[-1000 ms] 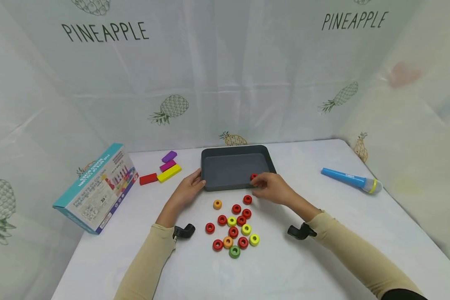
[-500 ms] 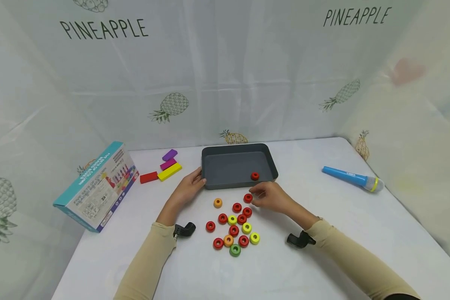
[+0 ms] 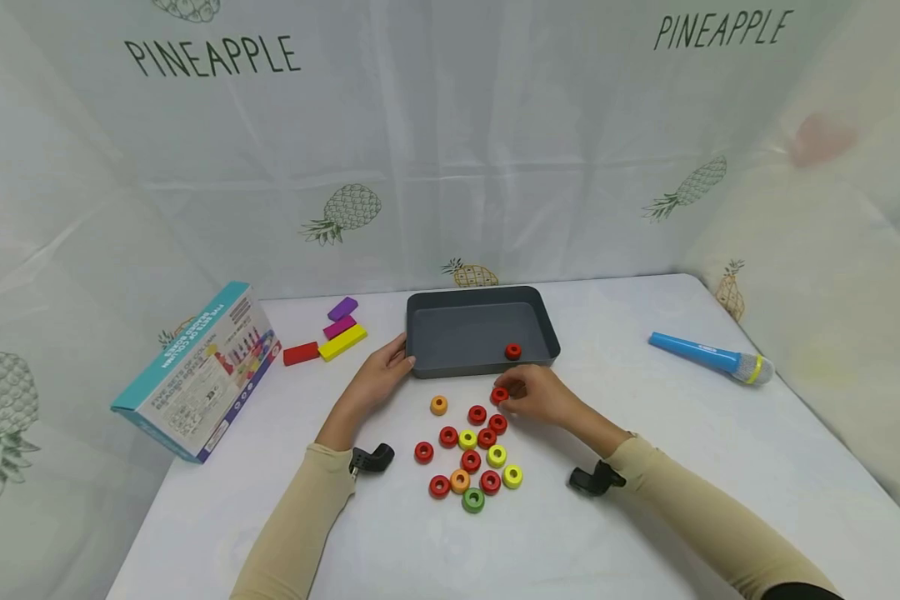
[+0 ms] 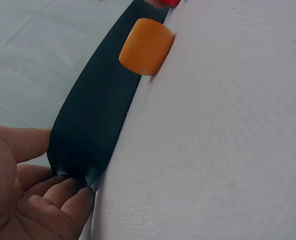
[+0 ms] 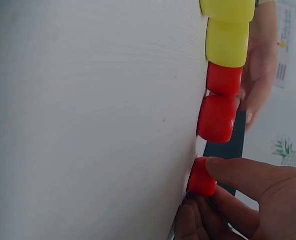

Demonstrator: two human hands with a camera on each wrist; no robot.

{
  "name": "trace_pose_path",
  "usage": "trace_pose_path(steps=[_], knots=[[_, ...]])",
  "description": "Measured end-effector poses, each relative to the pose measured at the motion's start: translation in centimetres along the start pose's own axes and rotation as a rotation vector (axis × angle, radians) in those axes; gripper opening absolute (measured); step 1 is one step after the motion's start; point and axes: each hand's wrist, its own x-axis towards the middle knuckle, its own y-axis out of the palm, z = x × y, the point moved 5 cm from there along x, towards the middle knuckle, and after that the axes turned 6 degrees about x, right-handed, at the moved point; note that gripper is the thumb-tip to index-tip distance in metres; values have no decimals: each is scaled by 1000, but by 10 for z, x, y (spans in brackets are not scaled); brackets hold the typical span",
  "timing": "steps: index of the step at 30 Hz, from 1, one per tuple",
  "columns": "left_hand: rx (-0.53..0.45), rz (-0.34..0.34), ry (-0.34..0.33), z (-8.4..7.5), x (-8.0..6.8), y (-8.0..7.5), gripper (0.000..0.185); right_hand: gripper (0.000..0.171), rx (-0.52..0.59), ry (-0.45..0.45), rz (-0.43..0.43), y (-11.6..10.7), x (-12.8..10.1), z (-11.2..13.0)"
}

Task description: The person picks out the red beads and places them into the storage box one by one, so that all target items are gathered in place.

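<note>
My left hand [image 3: 377, 375] holds the dark grey tray [image 3: 412, 333] at its near left corner, the thumb near the rim and the other fingers curled low at the corner in the left wrist view. My right hand [image 3: 540, 393] pinches a red ring-shaped bead [image 5: 201, 177] between thumb and fingers, just in front of the tray's near edge. Inside the tray, toward its near right corner, lies another red bead [image 3: 513, 352]. Several more red, yellow and orange beads and one green bead [image 3: 473, 500] are scattered over the cloth nearer to me. An orange bead [image 4: 147, 47] lies closest to the left hand.
Left of the tray lie a red block [image 3: 301, 354], a yellow block [image 3: 342, 342] and two purplish blocks [image 3: 340, 326]. A printed toy box [image 3: 198, 371] stands at the far left. On the right lies a blue toy microphone [image 3: 708, 358]. A pineapple-print curtain [image 3: 450, 167] hangs behind.
The right hand has let go of a red bead in the tray, drawn back toward me and taken hold of another red bead. The left hand has stayed at the tray's corner.
</note>
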Motion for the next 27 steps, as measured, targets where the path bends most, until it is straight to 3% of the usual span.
trace_pose_path(steps=[14, 27], knots=[[-10, 0, -9, 0, 0, -1, 65, 26, -6, 36, 6, 2, 2, -2], [-17, 6, 3, 1, 0, 1, 65, 25, 2, -10, 14, -5, 1, 3]])
